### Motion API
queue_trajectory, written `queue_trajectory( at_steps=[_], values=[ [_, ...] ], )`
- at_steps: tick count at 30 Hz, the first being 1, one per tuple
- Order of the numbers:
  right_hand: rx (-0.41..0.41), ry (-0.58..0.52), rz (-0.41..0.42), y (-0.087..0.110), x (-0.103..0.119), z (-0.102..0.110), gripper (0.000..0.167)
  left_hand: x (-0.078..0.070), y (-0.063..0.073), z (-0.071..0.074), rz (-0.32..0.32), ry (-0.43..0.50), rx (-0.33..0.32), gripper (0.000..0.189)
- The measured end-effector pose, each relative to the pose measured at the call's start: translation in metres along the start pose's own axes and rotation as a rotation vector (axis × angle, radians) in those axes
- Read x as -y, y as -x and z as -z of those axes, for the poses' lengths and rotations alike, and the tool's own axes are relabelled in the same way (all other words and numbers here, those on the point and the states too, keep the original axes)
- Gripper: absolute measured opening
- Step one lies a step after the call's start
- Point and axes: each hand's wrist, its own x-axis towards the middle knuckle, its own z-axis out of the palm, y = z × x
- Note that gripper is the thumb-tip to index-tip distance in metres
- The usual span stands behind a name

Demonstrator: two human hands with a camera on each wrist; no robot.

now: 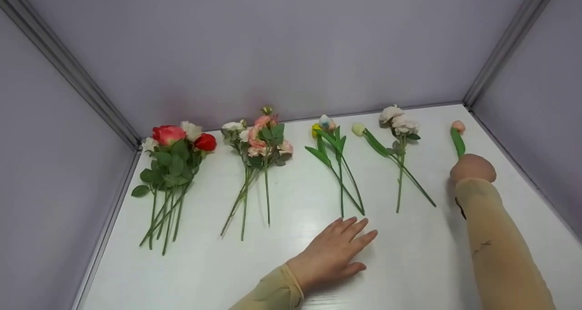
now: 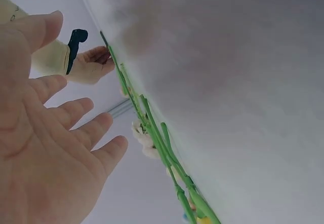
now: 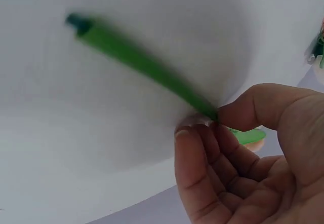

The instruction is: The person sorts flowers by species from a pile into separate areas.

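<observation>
At the table's right side, my right hand (image 1: 474, 168) pinches the green stem (image 3: 147, 69) of an artificial peach tulip (image 1: 458, 127) between thumb and fingertips. Its bloom points to the back wall, and the lower stem sticks out past the fingers in the right wrist view. My left hand (image 1: 334, 253) is spread with fingers loosely extended, holding nothing. Its fingertips lie just in front of the stem ends of a group of tulips (image 1: 338, 142) with yellow, blue-white and peach blooms. Between the hands, a pale yellow-green tulip (image 1: 359, 129) crosses a stem of whitish flowers (image 1: 404, 124).
Red and white roses (image 1: 169, 135) with leafy stems lie at the left. Beside them is a group of pink and white flowers (image 1: 257, 142). All rest on a white table (image 1: 200, 273), enclosed by grey panels (image 1: 291, 46) at the back and sides.
</observation>
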Motion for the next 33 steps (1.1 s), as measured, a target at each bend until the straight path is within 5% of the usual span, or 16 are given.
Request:
queue_trajectory(
  at_steps=[6, 10, 18, 22, 28, 33],
  values=[
    [-0.046, -0.134, 0.090, 0.005, -0.006, 0.004, 0.024, 0.010, 0.001, 0.012, 0.013, 0.047, -0.086, 0.069],
    [-0.081, -0.295, 0.178, 0.012, 0.012, 0.007, 0.027, 0.024, 0.003, 0.023, 0.091, 0.186, -0.179, 0.059],
    [0.032, -0.617, 0.320, 0.069, 0.106, -0.007, 0.028, 0.052, 0.001, 0.041, 0.428, 0.804, -0.410, 0.040],
    [0.089, -0.750, 0.444, 0.109, 0.159, -0.034, 0.016, 0.065, -0.004, 0.046, 0.506, 1.084, -0.558, 0.037],
    [0.024, -0.697, 0.661, 0.155, 0.206, -0.067, 0.008, 0.077, -0.004, 0.045, 0.570, 1.254, -0.773, 0.035],
    [0.002, -0.680, 0.717, 0.168, 0.217, -0.080, 0.012, 0.078, -0.003, 0.046, 0.581, 1.320, -0.854, 0.030]
  ],
)
